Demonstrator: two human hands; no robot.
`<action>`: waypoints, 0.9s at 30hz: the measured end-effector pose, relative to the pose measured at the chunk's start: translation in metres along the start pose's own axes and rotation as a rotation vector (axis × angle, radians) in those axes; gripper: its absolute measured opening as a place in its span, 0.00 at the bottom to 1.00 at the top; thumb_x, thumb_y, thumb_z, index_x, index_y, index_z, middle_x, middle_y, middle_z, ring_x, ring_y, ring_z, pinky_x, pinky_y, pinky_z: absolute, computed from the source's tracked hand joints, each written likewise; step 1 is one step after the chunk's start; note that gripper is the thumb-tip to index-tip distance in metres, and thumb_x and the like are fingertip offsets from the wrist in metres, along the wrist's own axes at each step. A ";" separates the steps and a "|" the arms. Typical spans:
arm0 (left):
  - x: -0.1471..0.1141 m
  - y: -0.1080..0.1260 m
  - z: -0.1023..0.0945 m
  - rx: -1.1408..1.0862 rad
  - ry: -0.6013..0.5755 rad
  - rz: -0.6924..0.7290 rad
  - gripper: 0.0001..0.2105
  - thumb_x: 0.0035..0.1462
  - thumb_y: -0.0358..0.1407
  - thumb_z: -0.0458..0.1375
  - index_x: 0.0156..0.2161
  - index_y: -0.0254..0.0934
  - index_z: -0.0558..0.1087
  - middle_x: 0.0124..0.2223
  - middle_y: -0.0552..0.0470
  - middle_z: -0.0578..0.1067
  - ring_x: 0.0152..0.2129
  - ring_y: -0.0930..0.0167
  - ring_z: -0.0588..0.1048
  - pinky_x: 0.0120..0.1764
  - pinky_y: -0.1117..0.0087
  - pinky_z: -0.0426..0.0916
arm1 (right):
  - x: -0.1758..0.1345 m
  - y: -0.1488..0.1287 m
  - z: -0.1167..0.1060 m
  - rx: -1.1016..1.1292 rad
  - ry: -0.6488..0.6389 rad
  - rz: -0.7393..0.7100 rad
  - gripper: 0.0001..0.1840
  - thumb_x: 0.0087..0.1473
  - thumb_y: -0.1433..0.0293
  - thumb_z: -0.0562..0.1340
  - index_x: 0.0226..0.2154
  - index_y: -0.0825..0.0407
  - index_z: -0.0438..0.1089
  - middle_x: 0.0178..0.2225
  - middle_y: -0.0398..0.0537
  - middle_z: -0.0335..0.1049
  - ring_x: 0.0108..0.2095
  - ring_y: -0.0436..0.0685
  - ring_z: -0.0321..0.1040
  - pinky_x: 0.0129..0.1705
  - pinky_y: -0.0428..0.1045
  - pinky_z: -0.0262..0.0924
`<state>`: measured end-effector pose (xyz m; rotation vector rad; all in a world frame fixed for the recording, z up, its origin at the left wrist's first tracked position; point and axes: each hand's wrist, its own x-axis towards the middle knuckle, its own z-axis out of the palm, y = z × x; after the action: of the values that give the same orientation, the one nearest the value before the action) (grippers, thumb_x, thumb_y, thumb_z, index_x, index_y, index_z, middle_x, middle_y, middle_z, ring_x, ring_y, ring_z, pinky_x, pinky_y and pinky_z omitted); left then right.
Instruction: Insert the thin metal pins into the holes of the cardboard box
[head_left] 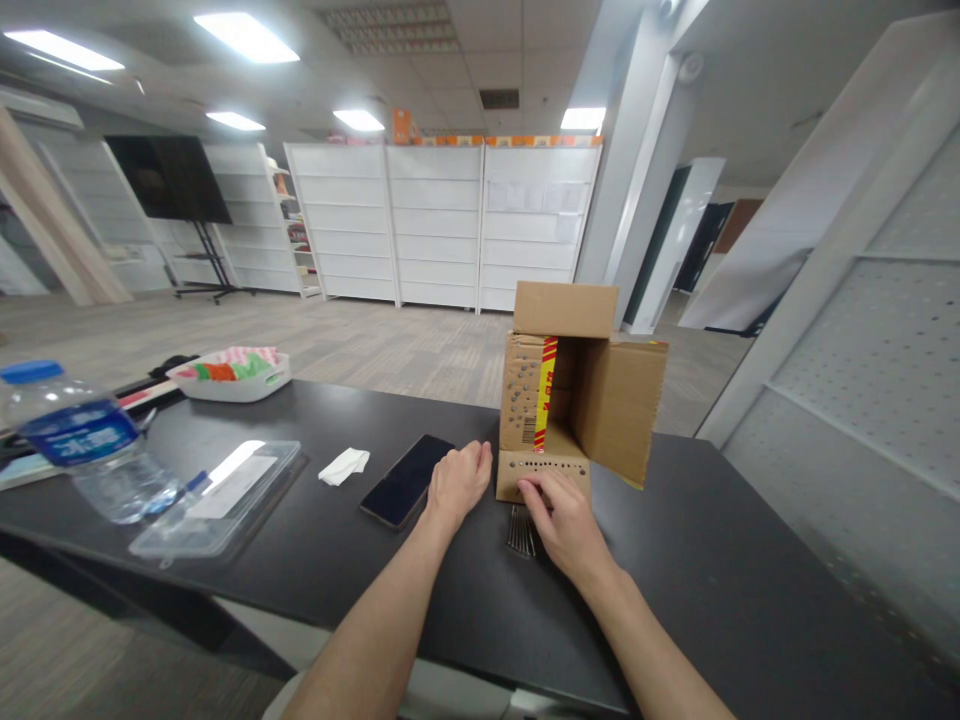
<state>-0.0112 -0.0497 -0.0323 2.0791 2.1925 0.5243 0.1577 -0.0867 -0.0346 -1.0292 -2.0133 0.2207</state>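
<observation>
An open cardboard box (523, 395) lies on its side on the black table, its opening toward me. Its front flap (551, 462) hangs down and carries a row of small dark dots or holes. My right hand (559, 505) is at this flap, thumb and fingertips pinched together; anything between them is too small to make out. Just left of the box, my left hand (459, 482) is closed with its fingers curled, and what it may hold is hidden. Several thin metal pieces, like nails or screws, (520, 532) lie in a row below the flap.
A phone (405, 482) lies beside my left hand, with a crumpled tissue (344, 466) further left. Beyond are a clear plastic case (225, 500), a water bottle (90, 440) and a white basket (240, 388) with colourful cloth. The box's side flap (630, 410) sticks out rightward.
</observation>
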 end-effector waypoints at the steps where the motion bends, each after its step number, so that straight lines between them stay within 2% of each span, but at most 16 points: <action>1: 0.000 0.000 0.001 0.004 -0.001 0.001 0.27 0.64 0.47 0.32 0.38 0.38 0.72 0.36 0.41 0.77 0.35 0.63 0.76 0.36 0.68 0.63 | 0.000 0.003 0.001 0.044 0.053 0.033 0.13 0.62 0.65 0.50 0.35 0.51 0.68 0.34 0.50 0.71 0.37 0.57 0.66 0.41 0.52 0.57; 5: 0.002 -0.002 0.004 0.015 -0.001 0.000 0.27 0.64 0.48 0.32 0.38 0.38 0.72 0.36 0.42 0.77 0.35 0.64 0.76 0.36 0.68 0.63 | 0.004 0.013 0.004 0.130 0.218 0.166 0.15 0.61 0.62 0.51 0.37 0.51 0.69 0.35 0.50 0.72 0.37 0.57 0.68 0.40 0.51 0.61; 8: 0.002 -0.002 0.004 0.021 0.005 -0.003 0.27 0.64 0.48 0.32 0.38 0.38 0.72 0.36 0.42 0.77 0.34 0.64 0.76 0.36 0.69 0.63 | 0.006 0.017 0.005 0.126 0.268 0.193 0.15 0.61 0.62 0.52 0.37 0.52 0.70 0.35 0.50 0.73 0.37 0.57 0.69 0.41 0.51 0.61; 16: 0.001 -0.001 0.002 0.010 0.006 -0.010 0.26 0.64 0.48 0.33 0.37 0.38 0.72 0.35 0.43 0.77 0.34 0.64 0.76 0.35 0.69 0.63 | 0.010 0.021 0.010 0.092 0.281 0.163 0.14 0.61 0.63 0.52 0.38 0.51 0.70 0.37 0.50 0.73 0.39 0.57 0.69 0.43 0.53 0.61; 27: 0.001 -0.001 0.001 0.001 0.003 -0.010 0.27 0.63 0.48 0.33 0.37 0.38 0.72 0.35 0.43 0.77 0.34 0.64 0.76 0.35 0.69 0.63 | 0.012 0.022 0.012 0.039 0.218 0.107 0.13 0.61 0.64 0.52 0.37 0.52 0.70 0.36 0.51 0.72 0.38 0.58 0.68 0.43 0.53 0.61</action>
<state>-0.0116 -0.0486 -0.0334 2.0679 2.2035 0.5259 0.1574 -0.0609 -0.0457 -1.0887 -1.7548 0.1944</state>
